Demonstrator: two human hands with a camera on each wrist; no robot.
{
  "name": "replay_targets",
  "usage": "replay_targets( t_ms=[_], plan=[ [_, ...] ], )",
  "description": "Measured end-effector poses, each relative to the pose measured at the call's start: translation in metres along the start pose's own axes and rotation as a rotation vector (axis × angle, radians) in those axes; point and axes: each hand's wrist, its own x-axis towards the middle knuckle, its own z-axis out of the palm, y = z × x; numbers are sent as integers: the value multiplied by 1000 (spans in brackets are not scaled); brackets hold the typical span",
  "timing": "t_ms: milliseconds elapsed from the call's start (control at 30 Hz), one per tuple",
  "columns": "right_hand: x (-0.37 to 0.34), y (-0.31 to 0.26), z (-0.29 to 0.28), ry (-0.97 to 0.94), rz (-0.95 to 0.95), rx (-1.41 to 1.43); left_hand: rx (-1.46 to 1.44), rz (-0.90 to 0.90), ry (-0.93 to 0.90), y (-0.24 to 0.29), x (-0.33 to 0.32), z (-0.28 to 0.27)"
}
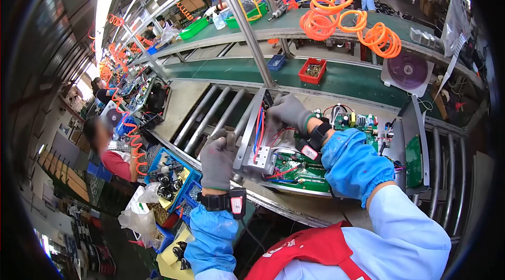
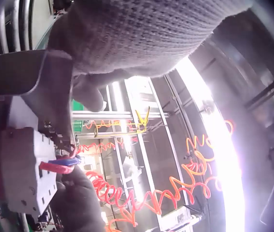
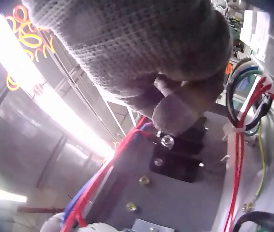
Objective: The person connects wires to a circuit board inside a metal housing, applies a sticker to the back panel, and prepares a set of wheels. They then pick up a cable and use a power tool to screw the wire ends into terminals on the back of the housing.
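Note:
My right hand [image 1: 289,113], in a grey knit glove, reaches inside an upright grey metal side panel [image 1: 249,131]. Its bent fingers hold one of the small black blocks [image 3: 175,166] with screws mounted on that panel. Red and blue wires [image 3: 109,169] run along the panel's edge to a white terminal block [image 2: 28,164]. Outside the panel, my gloved left hand [image 1: 216,163] is right by the edge with bent fingers; whether it grips anything I cannot tell. The opened metal unit holds green circuit boards [image 1: 301,168] and sits on the roller conveyor.
Metal rollers [image 1: 204,117] extend left and right of the unit. Ahead, a red bin [image 1: 312,71] of small parts and a blue bin [image 1: 275,62] stand on a green belt. Blue trays [image 1: 160,161] of parts are at left. Orange coiled hoses [image 1: 321,22] hang overhead; people sit at other stations.

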Motion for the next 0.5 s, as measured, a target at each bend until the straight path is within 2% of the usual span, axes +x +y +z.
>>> replay_targets(
  t_ms=[67, 100, 200, 300, 400, 433, 467, 500],
  plan=[
    [-2, -2, 6, 11, 8, -55, -766, -458, 135, 9, -2, 3],
    [-3, -4, 8, 17, -4, -92, -547, -315, 51, -2, -2, 3],
    [-1, 2, 8, 11, -26, -60, -795, -452, 90, -8, -2, -1],
    [2, 12, 11, 102, -269, -320, -734, -443, 39, 0, -6, 1],
    [3, 12, 8, 105, -349, -449, -472, -345, -71, 24, -13, 8],
    [11, 14, 9, 62, -271, -422, -572, -476, -5, 18, -8, 8],
    [13, 17, 6, 55, -271, -455, -514, -366, -78, 19, -11, 8],
    [18, 22, 5, 40, -260, -465, -527, -356, -15, 15, -10, 13]
  ],
)
